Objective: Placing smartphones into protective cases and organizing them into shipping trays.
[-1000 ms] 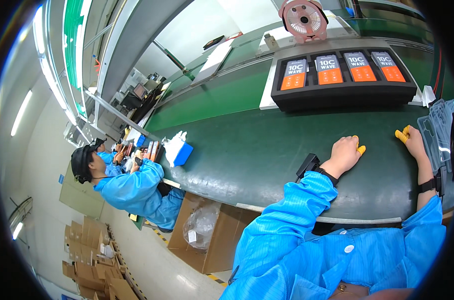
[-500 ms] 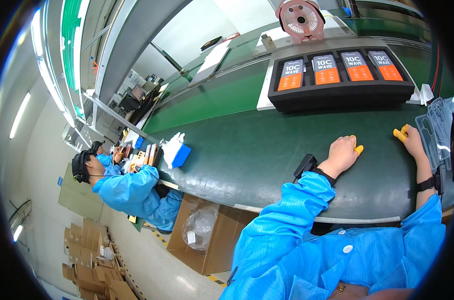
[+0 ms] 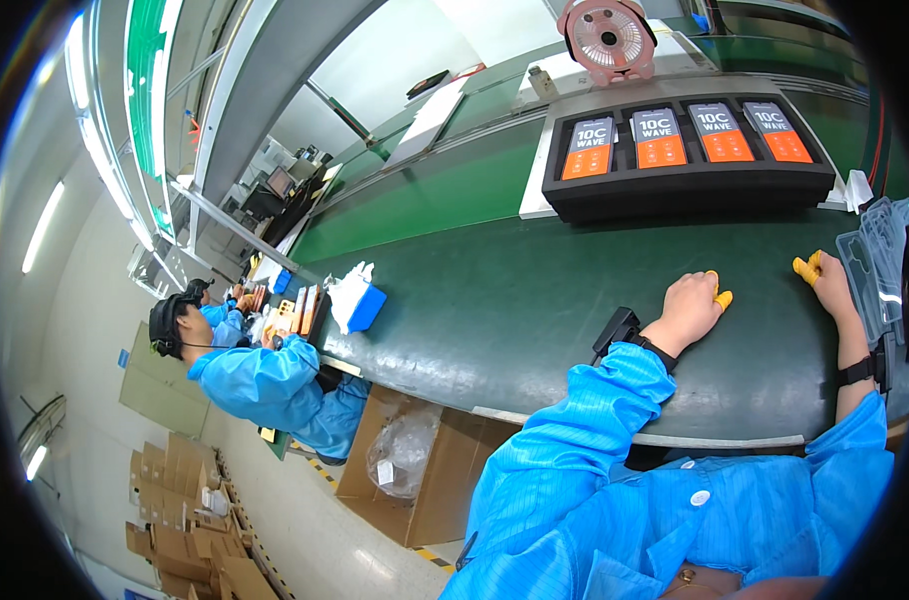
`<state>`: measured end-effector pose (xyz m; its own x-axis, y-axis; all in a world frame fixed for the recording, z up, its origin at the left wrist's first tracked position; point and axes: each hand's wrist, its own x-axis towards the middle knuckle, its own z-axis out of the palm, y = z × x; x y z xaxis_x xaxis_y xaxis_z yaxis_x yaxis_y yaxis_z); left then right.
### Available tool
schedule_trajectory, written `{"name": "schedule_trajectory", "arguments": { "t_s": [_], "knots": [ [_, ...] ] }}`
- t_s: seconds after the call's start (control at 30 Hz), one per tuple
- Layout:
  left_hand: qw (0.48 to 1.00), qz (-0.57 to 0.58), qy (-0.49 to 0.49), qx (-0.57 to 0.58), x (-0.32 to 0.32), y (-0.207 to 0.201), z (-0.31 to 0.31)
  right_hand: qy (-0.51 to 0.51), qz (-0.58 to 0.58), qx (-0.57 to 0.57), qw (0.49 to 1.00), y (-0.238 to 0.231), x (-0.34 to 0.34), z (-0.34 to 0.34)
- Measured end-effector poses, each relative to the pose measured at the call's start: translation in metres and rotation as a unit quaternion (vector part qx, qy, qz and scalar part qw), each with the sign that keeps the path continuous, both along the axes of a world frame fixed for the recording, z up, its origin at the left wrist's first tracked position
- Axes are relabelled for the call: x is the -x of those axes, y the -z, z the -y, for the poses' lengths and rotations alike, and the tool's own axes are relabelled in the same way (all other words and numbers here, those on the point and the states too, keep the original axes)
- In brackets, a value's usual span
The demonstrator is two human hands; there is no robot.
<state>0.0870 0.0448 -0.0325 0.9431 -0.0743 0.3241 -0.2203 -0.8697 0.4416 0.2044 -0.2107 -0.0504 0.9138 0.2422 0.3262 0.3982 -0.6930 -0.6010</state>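
My left hand (image 3: pixel 693 308) rests on the dark green work mat (image 3: pixel 535 300), its fingers curled in and yellow cots on the fingertips. No object shows in it. Farther right, my right hand (image 3: pixel 830 284) is also loosely closed, with yellow cots on its thumb and a finger. Nothing is visible between those fingers. Clear plastic trays (image 3: pixel 878 265) are stacked right beside it. Beyond both hands, a black foam tray (image 3: pixel 690 192) holds several phone-sized packs, grey above and orange below, such as the leftmost pack (image 3: pixel 588 148).
A pink fan (image 3: pixel 608 40) stands behind the tray. Left along the bench are a blue box (image 3: pixel 367 309) with white material in it and a co-worker in blue (image 3: pixel 275 370) handling parts. An open carton (image 3: pixel 455 470) with plastic bags sits below the bench edge.
Everything has shifted slightly rightward in the picture. Both my hands keep the same pose and place on the bench.
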Motion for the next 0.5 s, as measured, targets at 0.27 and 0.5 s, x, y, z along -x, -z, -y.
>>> {"name": "schedule_trajectory", "arguments": {
  "t_s": [0.27, 0.5],
  "knots": [
    [1.000, -0.004, -0.002, -0.003, -0.0001, -0.0010, 0.0004, 0.001, -0.006, -0.012, 1.000, 0.0008, -0.0006, 0.0000],
    [1.000, 0.000, -0.001, -0.004, -0.0001, -0.0006, 0.0020, -0.006, -0.001, -0.012, 1.000, 0.0015, -0.0005, 0.0024]
  ]
}}
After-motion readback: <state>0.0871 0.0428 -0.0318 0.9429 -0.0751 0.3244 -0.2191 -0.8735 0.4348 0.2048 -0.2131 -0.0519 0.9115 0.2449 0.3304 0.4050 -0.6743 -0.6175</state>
